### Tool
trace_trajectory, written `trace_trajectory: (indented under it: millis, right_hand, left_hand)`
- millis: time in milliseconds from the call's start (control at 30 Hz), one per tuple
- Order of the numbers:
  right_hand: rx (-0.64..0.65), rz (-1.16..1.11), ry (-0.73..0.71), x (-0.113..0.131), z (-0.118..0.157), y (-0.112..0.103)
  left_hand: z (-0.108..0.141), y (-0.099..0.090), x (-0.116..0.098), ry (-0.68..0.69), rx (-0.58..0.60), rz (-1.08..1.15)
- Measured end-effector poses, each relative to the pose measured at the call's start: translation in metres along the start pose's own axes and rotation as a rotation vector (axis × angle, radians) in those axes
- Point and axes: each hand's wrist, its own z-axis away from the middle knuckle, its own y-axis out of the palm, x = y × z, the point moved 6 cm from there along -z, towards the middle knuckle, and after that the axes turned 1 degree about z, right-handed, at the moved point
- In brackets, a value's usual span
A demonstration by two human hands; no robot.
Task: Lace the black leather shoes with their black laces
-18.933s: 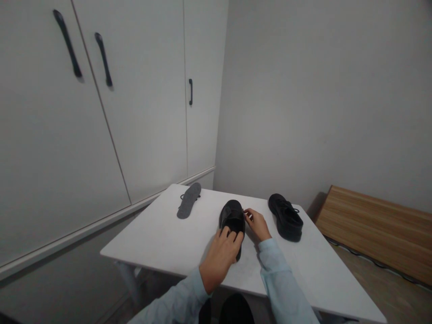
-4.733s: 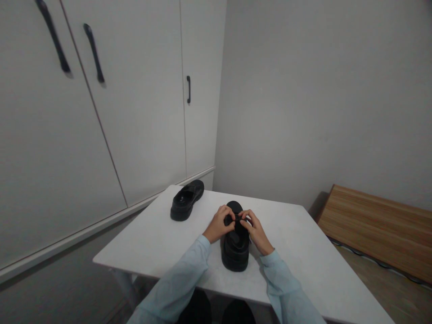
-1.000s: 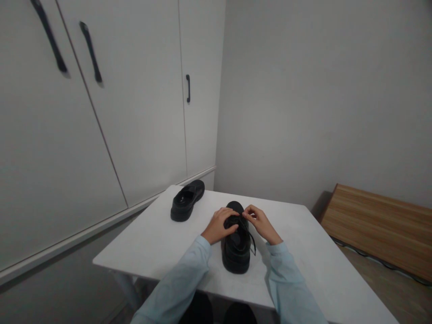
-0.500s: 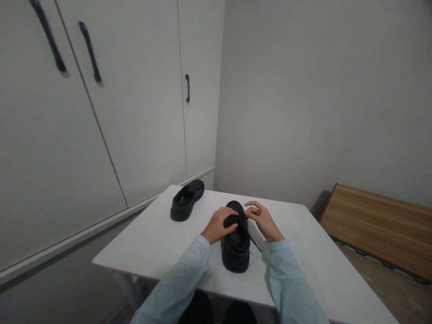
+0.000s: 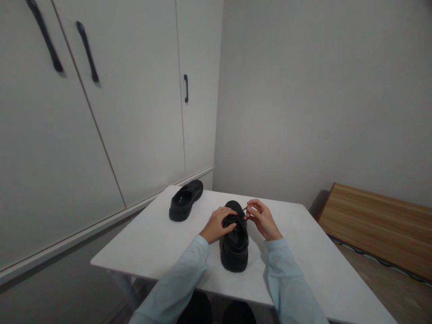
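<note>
The lace (image 5: 244, 209) of the near black shoe (image 5: 234, 259), which is set sole-down on the white desk (image 5: 162, 252), is clamped in the grip of the right hand (image 5: 265, 223) and held out sideways; its trailing end is no longer seen beside the shoe, so slack is judged to be taken up. The left hand (image 5: 217, 227) is laid across the lacing, though whether its grip is closed cannot be told.

Dim, flat light | soft shadows on table (image 5: 151, 243) | frame edges stretched
</note>
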Motion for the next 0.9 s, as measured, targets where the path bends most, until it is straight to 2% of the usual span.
trace_trajectory:
  millis: [233,367,500,633,767,900]
  right_hand:
    - [0.018,0.201,-0.062,0.004,-0.002,-0.007]
    - [0.12,0.338,-0.046,0.006,-0.003,-0.009]
    - [0.246,0.486,-0.01,-0.004,-0.003,-0.008]
    - [0.283,0.592,0.022,-0.013,-0.004,-0.009]
    - [0.277,0.557,0.002,-0.006,-0.002,-0.005]
    - [0.211,0.436,-0.035,0.005,0.0,-0.004]
  left_hand:
    - [0.001,0.0,-0.001,0.005,0.0,-0.004]
    - [0.001,-0.001,-0.001,0.002,-0.008,-0.001]
    - [0.001,-0.001,-0.002,0.008,-0.008,0.004]
    - [0.001,-0.001,-0.002,0.013,-0.01,0.012]
    - [0.001,-0.001,-0.001,0.015,-0.009,0.014]
    - [0.001,-0.001,0.0,0.008,-0.004,0.01]
